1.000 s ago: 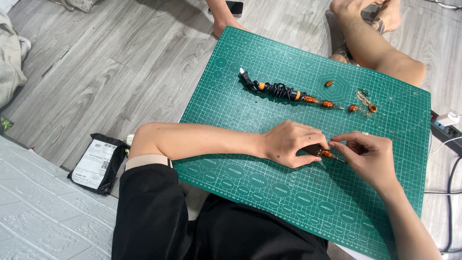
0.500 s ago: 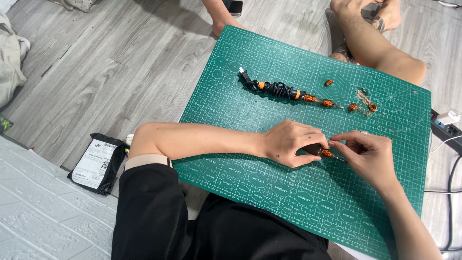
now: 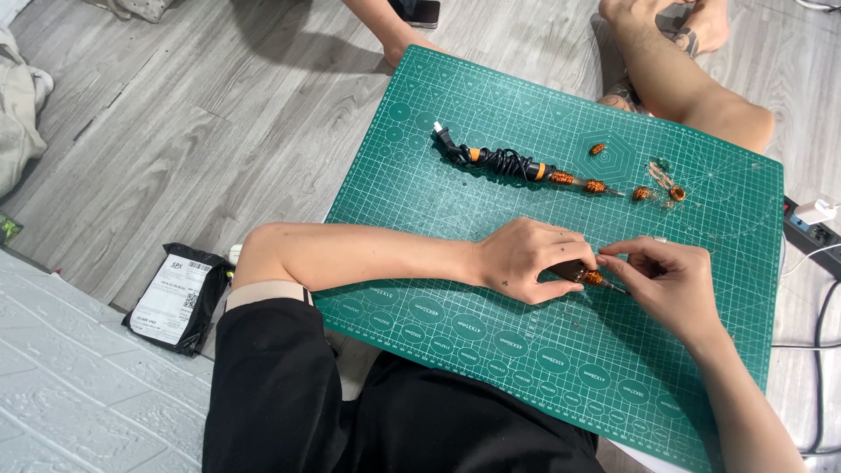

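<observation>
My left hand [image 3: 527, 257] rests on the green cutting mat [image 3: 455, 342] and grips a small dark tool with an orange copper-wound tip [image 3: 585, 276]. My right hand [image 3: 667, 282] meets it from the right, fingertips pinched at that tip. Whether a thin wire runs between the fingers is too small to tell. Farther up the mat lies a second tool [image 3: 517, 166]: a black and orange handle with a coiled black cord and copper windings near its point.
Small copper coils [image 3: 597, 149] [image 3: 644, 193] and a loose wire piece [image 3: 670, 186] lie on the mat's far right. Another person's bare legs [image 3: 683, 83] and a foot [image 3: 399, 39] border the far edge. A black pouch [image 3: 175, 298] lies left; a power strip [image 3: 810, 223] right.
Almost nothing has moved. My right fingers have shifted slightly at the tool's tip; my left hand keeps its grip in the same place.
</observation>
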